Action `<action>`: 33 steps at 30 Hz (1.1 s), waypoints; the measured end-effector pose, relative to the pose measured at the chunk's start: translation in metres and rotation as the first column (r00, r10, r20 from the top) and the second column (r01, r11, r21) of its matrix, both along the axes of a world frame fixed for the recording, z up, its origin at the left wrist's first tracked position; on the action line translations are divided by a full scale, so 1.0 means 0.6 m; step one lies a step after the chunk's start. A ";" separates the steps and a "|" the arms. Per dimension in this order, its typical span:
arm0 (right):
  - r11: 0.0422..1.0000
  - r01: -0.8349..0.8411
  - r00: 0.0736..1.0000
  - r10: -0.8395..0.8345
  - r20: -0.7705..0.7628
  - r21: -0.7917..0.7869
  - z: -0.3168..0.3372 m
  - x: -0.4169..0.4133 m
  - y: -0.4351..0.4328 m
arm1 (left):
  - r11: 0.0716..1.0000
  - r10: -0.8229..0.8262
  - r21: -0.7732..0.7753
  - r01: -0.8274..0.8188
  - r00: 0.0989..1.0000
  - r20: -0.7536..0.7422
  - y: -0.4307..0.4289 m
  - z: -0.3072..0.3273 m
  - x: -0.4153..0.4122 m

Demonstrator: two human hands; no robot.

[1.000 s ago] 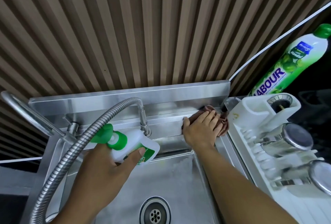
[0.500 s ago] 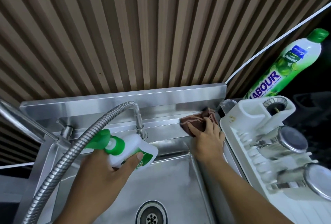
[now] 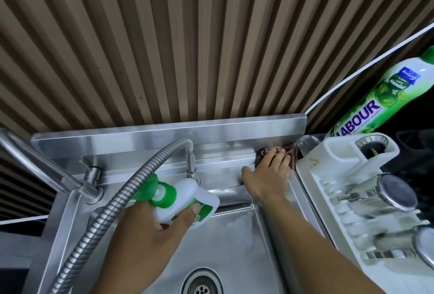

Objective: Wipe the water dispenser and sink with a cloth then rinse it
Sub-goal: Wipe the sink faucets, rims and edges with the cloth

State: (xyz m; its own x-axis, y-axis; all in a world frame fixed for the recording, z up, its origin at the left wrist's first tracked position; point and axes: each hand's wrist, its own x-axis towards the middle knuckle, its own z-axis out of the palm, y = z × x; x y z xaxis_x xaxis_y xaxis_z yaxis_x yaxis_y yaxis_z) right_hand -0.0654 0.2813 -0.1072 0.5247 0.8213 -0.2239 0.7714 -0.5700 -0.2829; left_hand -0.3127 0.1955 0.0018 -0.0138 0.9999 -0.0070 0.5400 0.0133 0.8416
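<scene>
Right hand (image 3: 267,177) has pushed the cloth (image 3: 292,154) deeper into the far-right corner of the sink (image 3: 234,258), beside the dish rack (image 3: 328,176); fingers flat, pressing it. Left hand (image 3: 145,242) grips a detergent bottle (image 3: 187,199) near-left. Cloth looks soft, probably wet: bunch it in the palm.

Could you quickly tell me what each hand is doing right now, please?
Left hand: grips the white bottle.
Right hand: open, pressing the cloth flat against the sink.
</scene>
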 end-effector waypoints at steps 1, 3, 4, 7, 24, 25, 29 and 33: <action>0.999 -0.044 0.999 0.044 0.003 0.001 -0.004 -0.010 -0.013 | 1.000 -0.003 -0.001 0.003 1.000 0.002 0.000 -0.001 0.000; 0.989 -0.148 0.989 0.147 0.030 0.019 -0.015 -0.036 -0.047 | 1.000 -0.015 0.000 0.015 1.000 0.000 0.000 -0.001 -0.001; 0.981 -0.192 0.980 0.189 0.061 0.041 -0.022 -0.050 -0.065 | 1.000 -0.019 0.003 0.019 1.000 0.002 0.001 -0.002 0.000; 0.962 -0.264 0.955 0.250 0.161 0.065 -0.042 -0.062 -0.087 | 0.999 -0.026 0.028 0.026 1.000 0.010 0.004 -0.002 0.000; 0.985 -0.172 0.978 0.172 0.122 -0.011 -0.028 -0.076 -0.066 | 0.998 -0.048 0.038 0.046 0.997 0.068 0.004 -0.012 -0.006; 0.984 -0.175 0.977 0.171 0.126 0.019 -0.031 -0.079 -0.067 | 0.998 -0.046 0.040 0.043 0.997 0.070 0.004 -0.013 -0.006; 0.999 0.015 0.989 -0.010 0.150 -0.034 -0.012 -0.012 -0.012 | 0.998 -0.051 0.041 0.049 0.997 0.056 0.003 -0.014 -0.005; 0.982 0.186 0.979 -0.184 0.085 -0.027 0.003 0.010 0.035 | 0.998 -0.040 0.052 0.037 0.998 0.051 0.001 -0.012 -0.008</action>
State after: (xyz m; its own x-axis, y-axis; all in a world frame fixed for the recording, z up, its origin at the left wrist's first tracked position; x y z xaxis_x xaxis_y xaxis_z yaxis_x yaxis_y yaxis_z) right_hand -0.0593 0.3022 -0.1055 0.6846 0.7009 -0.2000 0.6715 -0.7133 -0.2007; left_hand -0.3172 0.1964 -0.0053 0.0236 0.9987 0.0442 0.4948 -0.0501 0.8676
